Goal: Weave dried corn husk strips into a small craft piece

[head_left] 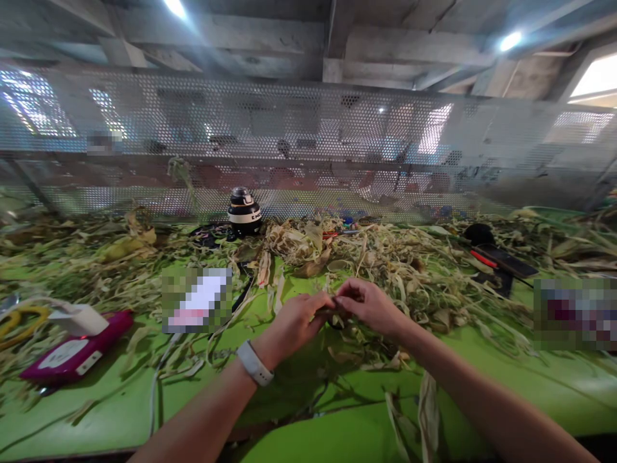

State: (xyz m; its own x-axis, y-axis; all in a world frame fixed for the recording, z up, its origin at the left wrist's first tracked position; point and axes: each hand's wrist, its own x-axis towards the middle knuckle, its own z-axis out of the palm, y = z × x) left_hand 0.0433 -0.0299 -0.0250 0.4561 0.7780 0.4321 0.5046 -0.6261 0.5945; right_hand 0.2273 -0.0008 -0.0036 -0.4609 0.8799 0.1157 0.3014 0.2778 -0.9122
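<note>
My left hand [303,317], with a pale band on its wrist, and my right hand [367,302] meet fingertip to fingertip over the middle of the green table. Both are closed in a pinch. Whatever lies between the fingers is small and dark, and I cannot make it out. Just behind and around them are heaped dried, curled leaf strips [409,263], pale tan and green. Some loose strips [428,415] hang near the front edge, below my right forearm.
A black jar-shaped container [243,212] with a white band stands at the back. At left are a magenta power strip [77,347] with a white plug and a blurred-out phone-like slab [200,301]. A perforated metal screen [299,148] closes off the far side. Dark items [504,258] lie right.
</note>
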